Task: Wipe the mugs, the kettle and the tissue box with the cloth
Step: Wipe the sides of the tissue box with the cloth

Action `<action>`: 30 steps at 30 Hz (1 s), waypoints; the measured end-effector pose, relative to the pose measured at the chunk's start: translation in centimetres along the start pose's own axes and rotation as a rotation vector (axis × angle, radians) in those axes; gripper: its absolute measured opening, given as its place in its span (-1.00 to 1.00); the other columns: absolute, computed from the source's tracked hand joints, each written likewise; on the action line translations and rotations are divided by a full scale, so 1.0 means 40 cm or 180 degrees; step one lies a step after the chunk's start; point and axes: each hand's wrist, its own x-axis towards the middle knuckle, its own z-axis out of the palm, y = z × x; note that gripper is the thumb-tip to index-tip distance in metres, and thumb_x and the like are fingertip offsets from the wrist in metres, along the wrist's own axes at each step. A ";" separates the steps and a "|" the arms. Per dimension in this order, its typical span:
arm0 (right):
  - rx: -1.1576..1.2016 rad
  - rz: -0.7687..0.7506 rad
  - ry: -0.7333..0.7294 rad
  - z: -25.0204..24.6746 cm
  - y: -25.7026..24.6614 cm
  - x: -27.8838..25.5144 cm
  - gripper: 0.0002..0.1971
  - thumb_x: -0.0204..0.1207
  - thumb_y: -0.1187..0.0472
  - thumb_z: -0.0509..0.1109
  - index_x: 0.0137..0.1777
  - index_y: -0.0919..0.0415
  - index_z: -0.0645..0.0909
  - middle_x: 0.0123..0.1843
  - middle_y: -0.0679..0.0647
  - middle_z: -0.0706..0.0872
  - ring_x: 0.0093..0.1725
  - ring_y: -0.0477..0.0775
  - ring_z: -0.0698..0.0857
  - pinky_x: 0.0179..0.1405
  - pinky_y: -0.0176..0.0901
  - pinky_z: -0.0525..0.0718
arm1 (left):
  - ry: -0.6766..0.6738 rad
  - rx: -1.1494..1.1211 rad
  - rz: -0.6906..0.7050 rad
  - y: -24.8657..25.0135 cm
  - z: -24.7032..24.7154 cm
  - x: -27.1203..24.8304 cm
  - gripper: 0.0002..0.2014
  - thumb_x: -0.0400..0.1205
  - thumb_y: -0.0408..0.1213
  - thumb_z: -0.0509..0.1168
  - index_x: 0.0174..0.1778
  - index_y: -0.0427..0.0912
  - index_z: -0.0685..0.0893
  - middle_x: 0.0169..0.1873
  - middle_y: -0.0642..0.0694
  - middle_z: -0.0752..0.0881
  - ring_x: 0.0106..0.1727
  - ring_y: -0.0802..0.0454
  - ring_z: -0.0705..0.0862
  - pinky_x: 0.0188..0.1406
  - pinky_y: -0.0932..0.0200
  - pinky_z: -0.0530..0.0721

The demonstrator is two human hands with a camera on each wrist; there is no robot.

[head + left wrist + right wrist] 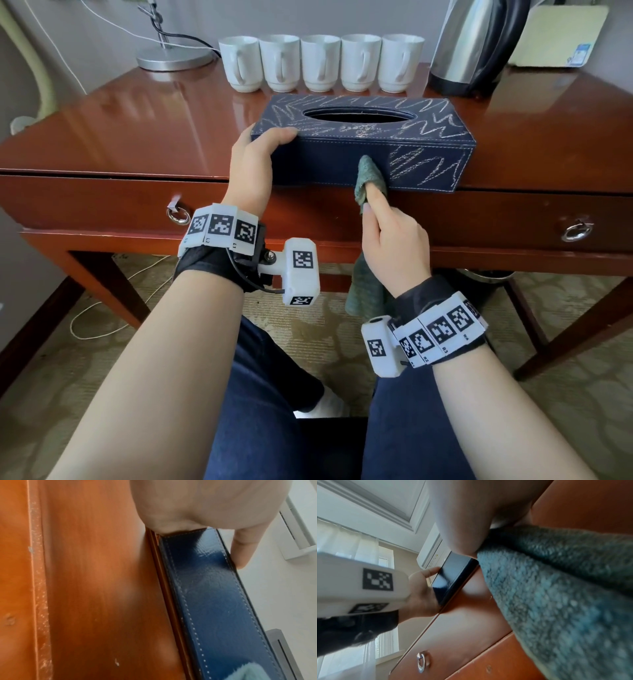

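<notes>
Occupying most of the head view is a glossy reddish-brown wooden desk [137,137] with two drawers, each fitted with a metal ring pull [178,214], standing on patterned beige carpet. Five white ceramic mugs [321,63] stand in a row along the back of the desk, handles facing the viewer. A stainless-steel kettle with a black handle [472,48] stands just right of the row. A round silver lamp base [174,58] sits at the back left with cables trailing behind it. The right wrist view shows a white moulded ceiling, a wall-mounted air conditioner and a curtained window.

A dark blue leather tissue box with white stitching and chalk-like scribbles [363,144] lies at the front edge of the desk, oval slot facing up.

The left hand [253,164] grips the box's left end, thumb laid on the top edge and palm against the end face; the left wrist view shows a finger [243,545] on the far side.

The right hand [394,240] grasps a teal-green terry cloth [370,174]. The index finger is extended and pushes the cloth against the box's front face, left of the remaining scribbles. The cloth's loose end hangs below the hand.
</notes>
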 end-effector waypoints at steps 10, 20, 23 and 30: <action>-0.0032 -0.0477 -0.0175 0.006 0.018 -0.003 -0.67 0.61 0.18 0.13 0.29 0.16 0.60 -0.34 0.17 0.65 -0.51 0.32 0.61 -0.58 -0.05 0.60 | 0.1419 0.0490 0.0101 -0.009 0.016 0.000 -0.14 0.33 0.22 0.40 0.52 -0.11 0.42 0.42 -0.07 0.55 0.47 -0.09 0.45 0.55 -0.04 0.34; -0.0315 -0.0390 -0.0359 0.021 0.018 0.026 -0.65 0.56 0.27 0.26 0.30 0.05 0.65 -0.39 0.15 0.66 -0.51 0.35 0.63 -0.52 -0.06 0.54 | 0.1499 0.0844 0.0084 -0.060 0.073 -0.013 0.20 0.43 0.18 0.54 0.73 -0.29 -0.08 0.72 -0.10 0.09 0.74 -0.02 -0.09 0.71 -0.04 -0.20; -0.0421 -0.0334 -0.0450 0.015 0.027 0.010 -0.64 0.55 0.28 0.24 0.30 0.04 0.65 -0.42 0.14 0.63 -0.54 0.34 0.61 -0.53 -0.08 0.52 | 0.1504 0.0904 0.0051 -0.060 0.074 0.000 0.18 0.45 0.13 0.53 0.72 -0.31 -0.10 0.71 -0.16 0.10 0.74 0.01 -0.06 0.70 0.02 -0.27; -0.0308 -0.0169 -0.0477 -0.004 0.010 0.038 -0.63 0.63 0.18 0.15 0.38 0.03 0.59 -0.27 0.23 0.71 -0.34 0.43 0.69 -0.38 0.10 0.59 | 0.1452 0.0854 -0.0033 -0.057 0.082 0.003 0.16 0.50 0.07 0.51 0.72 -0.32 -0.17 0.71 -0.19 0.03 0.74 -0.04 -0.15 0.69 -0.01 -0.30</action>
